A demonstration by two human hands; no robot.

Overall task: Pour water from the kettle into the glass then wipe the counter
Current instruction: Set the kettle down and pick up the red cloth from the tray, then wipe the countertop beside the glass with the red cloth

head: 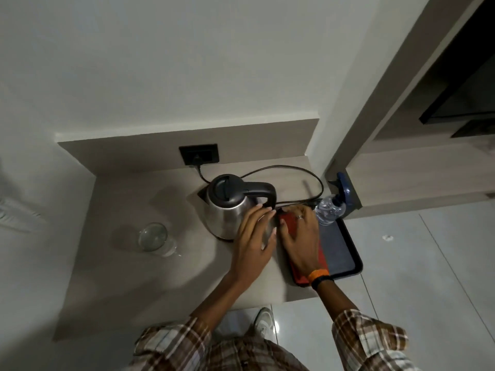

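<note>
A steel kettle (227,207) with a black lid and handle stands upright on the beige counter (128,269), its cord plugged into the wall socket (199,154). An upright clear glass (154,238) is to its left, apart from it. My left hand (254,242) is open, its fingertips touching the kettle's side just below the handle. My right hand (301,236) lies flat, fingers spread, on a red cloth (320,259) that rests on the dark tray (340,250) to the right of the kettle.
A clear spray bottle (330,208) with a blue trigger head stands at the tray's far end. The black cord (294,170) loops across the back of the counter. The counter's right edge drops to a tiled floor (415,277); my shoe (263,321) shows below the front edge.
</note>
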